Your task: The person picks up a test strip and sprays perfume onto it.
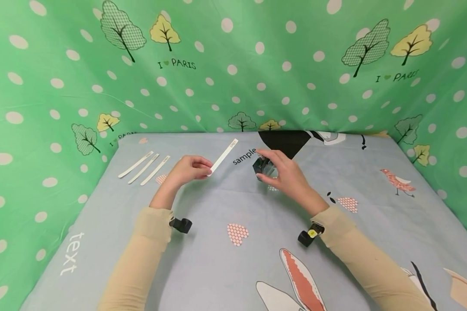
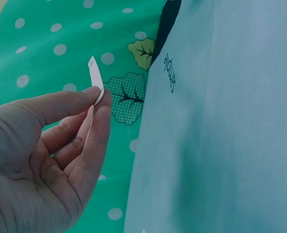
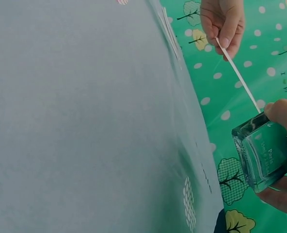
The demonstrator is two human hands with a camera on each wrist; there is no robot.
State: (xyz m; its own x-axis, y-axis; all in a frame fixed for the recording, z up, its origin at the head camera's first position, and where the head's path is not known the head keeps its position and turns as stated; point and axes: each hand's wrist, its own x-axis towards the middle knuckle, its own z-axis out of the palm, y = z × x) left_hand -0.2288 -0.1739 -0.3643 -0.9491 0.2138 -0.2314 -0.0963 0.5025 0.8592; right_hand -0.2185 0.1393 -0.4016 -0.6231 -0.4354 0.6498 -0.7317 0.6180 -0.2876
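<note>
My left hand [image 1: 187, 169] pinches one end of a white paper test strip [image 1: 224, 156] between thumb and fingers. The strip slants up and to the right, its printed end farthest from the hand. In the left wrist view the same strip [image 2: 96, 75] rises above the thumb tip. My right hand [image 1: 282, 172] grips a small clear glass perfume bottle [image 1: 261, 168], tilted, with the thumb and fingers on opposite sides. Lettering shows on the bottle [image 3: 265, 153] in the right wrist view. Strip and bottle are apart in the head view.
Three more white strips lie side by side at the left: one outer strip [image 1: 135, 165], a middle strip [image 1: 143, 169] and an inner strip [image 1: 155, 171]. A pale blue printed cloth [image 1: 202, 259] covers the surface. Green dotted fabric [image 1: 225, 52] hangs behind and at both sides.
</note>
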